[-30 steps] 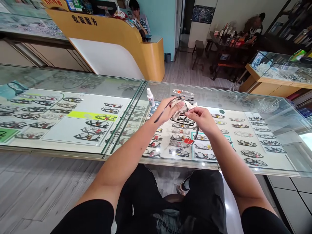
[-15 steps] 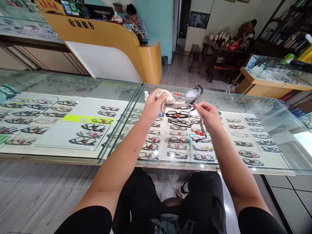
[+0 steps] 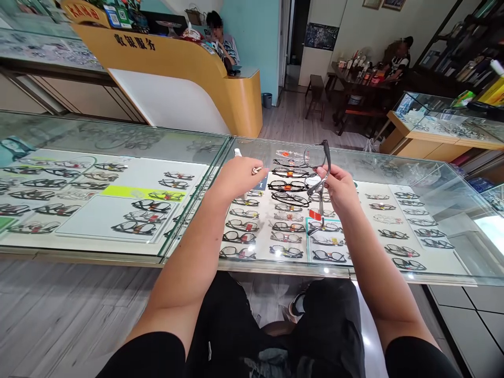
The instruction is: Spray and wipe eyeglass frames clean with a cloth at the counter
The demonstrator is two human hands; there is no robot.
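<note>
My right hand pinches a pair of eyeglasses near the middle of the frame, above the glass display case. The glasses are turned on end, their dark temples stretching up and down, and a red tag hangs from the lower one. To the left, my left hand is closed with its back toward me. A small fold of pale cleaning cloth peeks out at its fingers; the rest is hidden. Just behind that hand, the white top of a bottle shows.
Under the glass of the display case lie rows of eyeglasses. Beyond it stands a yellow counter with a seated person. Another person sits at a dark table at the back right, near a stool.
My left hand has rolled over and lowered slightly, so the cloth is now mostly hidden. The eyeglasses have turned in my right hand, the upper temple now standing more upright.
</note>
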